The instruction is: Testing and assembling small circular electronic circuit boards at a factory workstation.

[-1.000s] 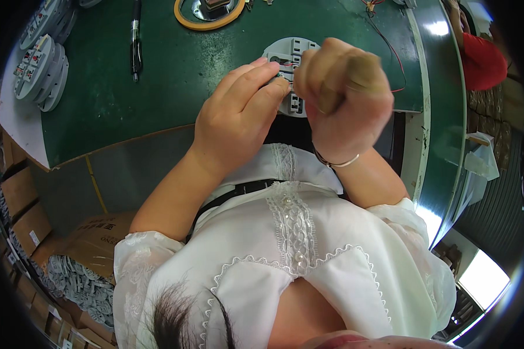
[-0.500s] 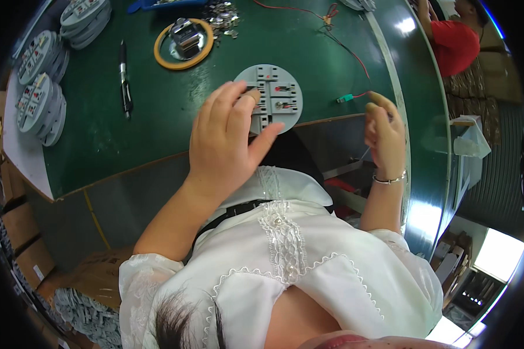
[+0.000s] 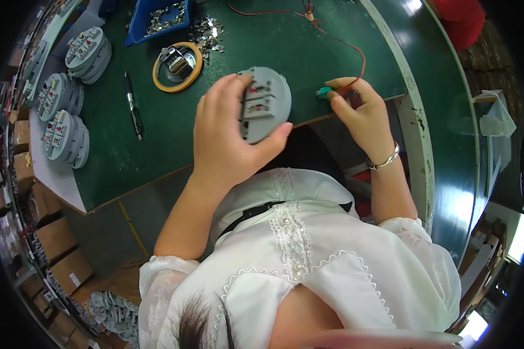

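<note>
A round grey plastic base (image 3: 279, 103) with raised blocks and small red and metal parts on its face is tilted up near the table's front edge. My left hand (image 3: 222, 131) grips it, fingers over its left side and thumb at its lower edge. To the right, my right hand (image 3: 364, 116) is closed on a small green connector (image 3: 324, 92), pinched between thumb and forefinger. A red wire (image 3: 364, 61) runs from there to the back of the table. A gap separates the connector from the base.
Stacks of similar grey bases (image 3: 67, 138) stand at the left. A black pen (image 3: 133, 106), an orange ring (image 3: 198, 63) around a metal counter, loose metal pieces (image 3: 211, 32) and a blue tray (image 3: 135, 34) lie on the green table. Another person's red sleeve (image 3: 461, 20) shows at far right.
My left hand has taken hold of the grey base and tilted it off the table. My right hand has moved left and picked up the green connector. The view has shifted slightly.
</note>
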A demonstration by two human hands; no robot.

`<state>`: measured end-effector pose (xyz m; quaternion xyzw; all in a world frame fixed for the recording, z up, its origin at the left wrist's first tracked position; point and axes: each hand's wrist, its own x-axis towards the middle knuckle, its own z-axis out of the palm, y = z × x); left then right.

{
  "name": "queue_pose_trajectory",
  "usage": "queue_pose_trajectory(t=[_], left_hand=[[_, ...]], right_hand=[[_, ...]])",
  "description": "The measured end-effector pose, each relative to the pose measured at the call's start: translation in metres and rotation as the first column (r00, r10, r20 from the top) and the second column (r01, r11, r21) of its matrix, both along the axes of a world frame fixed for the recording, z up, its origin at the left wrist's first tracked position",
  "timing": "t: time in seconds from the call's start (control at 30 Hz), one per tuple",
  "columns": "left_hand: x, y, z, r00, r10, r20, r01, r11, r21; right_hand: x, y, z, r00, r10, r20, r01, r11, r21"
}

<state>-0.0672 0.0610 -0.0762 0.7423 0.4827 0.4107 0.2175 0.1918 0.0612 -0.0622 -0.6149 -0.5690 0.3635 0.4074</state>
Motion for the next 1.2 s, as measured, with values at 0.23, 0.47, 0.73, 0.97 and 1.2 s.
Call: queue_pose_trajectory(t=[0.23, 0.47, 0.73, 0.97, 1.2], left_hand=[[-0.013, 0.006, 0.037, -0.056, 0.186, 0.981, 0.786, 0.614, -0.071], [-0.009, 0.006, 0.042, -0.235, 0.283, 0.93, 0.784, 0.62, 0.009], [-0.017, 0.013, 0.075, -0.059, 0.393, 0.918, 0.62, 0.735, -0.274], [-0.023, -0.01, 0.128, 0.073, 0.327, 0.942, 0.67, 0.684, -0.29], [-0.033, -0.002, 0.122, 0.004, 0.422, 0.907, 0.662, 0.678, -0.318]], right_hand=[[0.021, 0.002, 0.015, 0.98, -0.095, 0.173, 0.09, 0.995, 0.034], [0.072, 0.025, 0.043, 0.862, -0.281, 0.422, 0.24, 0.959, 0.15], [0.085, 0.226, 0.106, 0.599, -0.474, 0.645, -0.005, 0.803, 0.596], [0.066, 0.299, 0.139, 0.312, -0.291, 0.905, 0.233, 0.946, 0.224], [0.038, 0.255, 0.144, 0.37, -0.147, 0.917, 0.039, 0.989, 0.143]])
